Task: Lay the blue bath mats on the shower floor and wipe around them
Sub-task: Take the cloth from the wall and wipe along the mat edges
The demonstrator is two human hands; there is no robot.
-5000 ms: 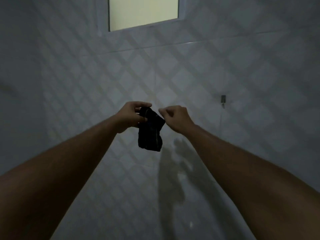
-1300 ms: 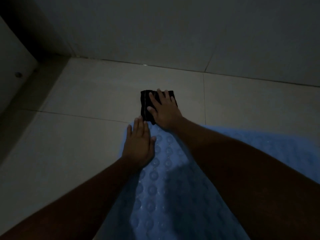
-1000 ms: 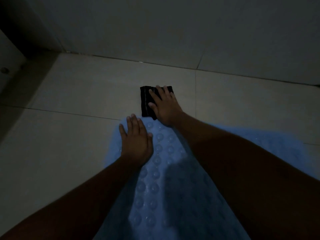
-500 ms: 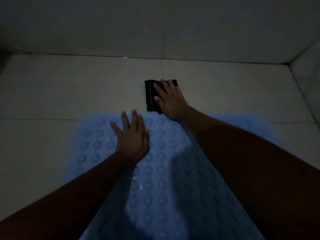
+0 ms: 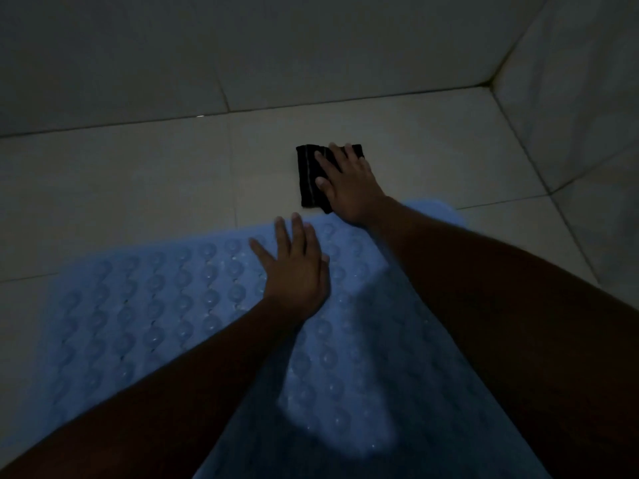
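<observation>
Your right hand, grip flat and open, presses the black cloth onto the shower floor just beyond the far edge of the blue bath mat. Your left hand, spread and holding nothing, presses the mat near that edge.

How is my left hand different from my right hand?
The left hand lies on the blue bath mat, fingers spread; the right hand presses a folded black cloth onto the floor tile past the mat's edge. The left hand is nearer, the right hand reaches farther. Both are palm-down, fingers straight.
</observation>
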